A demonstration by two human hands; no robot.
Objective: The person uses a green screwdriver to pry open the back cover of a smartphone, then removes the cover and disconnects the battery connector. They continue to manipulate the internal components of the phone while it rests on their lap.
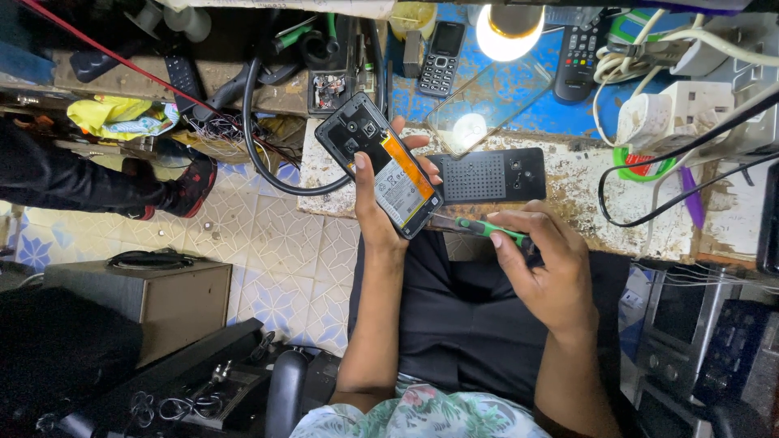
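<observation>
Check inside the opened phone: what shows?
Inside the phone: a battery with an orange edge, and a black camera frame above. Left hand covers the lower left; beneath the battery is hidden.

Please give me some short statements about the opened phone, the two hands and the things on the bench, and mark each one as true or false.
1. The left hand holds a black smartphone with its back cover removed, and its battery is exposed. True.
2. The right hand holds a red hammer. False: it holds a green-handled screwdriver, with the tip toward the phone's lower end.
3. A black perforated back cover lies on the worn white bench top. True.
4. The lamp above the bench is switched off. False: it glows brightly.
5. A small black keypad phone lies on the blue surface. True.
</observation>
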